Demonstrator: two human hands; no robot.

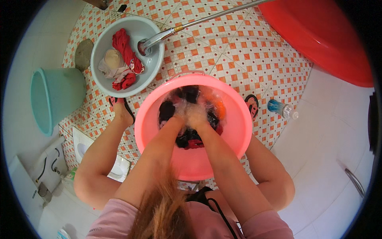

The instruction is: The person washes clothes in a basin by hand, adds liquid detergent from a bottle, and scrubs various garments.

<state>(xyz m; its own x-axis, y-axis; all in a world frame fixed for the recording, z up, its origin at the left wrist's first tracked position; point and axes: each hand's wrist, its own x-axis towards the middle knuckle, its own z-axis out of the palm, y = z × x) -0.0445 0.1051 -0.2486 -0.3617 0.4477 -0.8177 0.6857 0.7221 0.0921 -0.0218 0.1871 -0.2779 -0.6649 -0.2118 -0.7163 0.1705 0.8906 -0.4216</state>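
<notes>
A pink plastic basin [232, 143] stands between my legs, holding sudsy water and wet clothes. My left hand [178, 120] and my right hand [197, 118] are close together under the water near the basin's middle, blurred by foam, so their fingers and any grip are hidden. Around them lie black cloth [167, 110], an orange item [220, 109] and dark red cloth [194, 144]. Ahead and to the left, a grey basin [98, 71] contains red cloth [124, 44], beige cloth [112, 61] and a metal shower head [144, 47].
A green bucket [59, 95] lies tipped at the left, near a stone [84, 53]. The shower hose [223, 13] crosses above the tiled floor. A large red tub [322, 38] is at the upper right; a bottle with blue contents [277, 107] lies by the right wall.
</notes>
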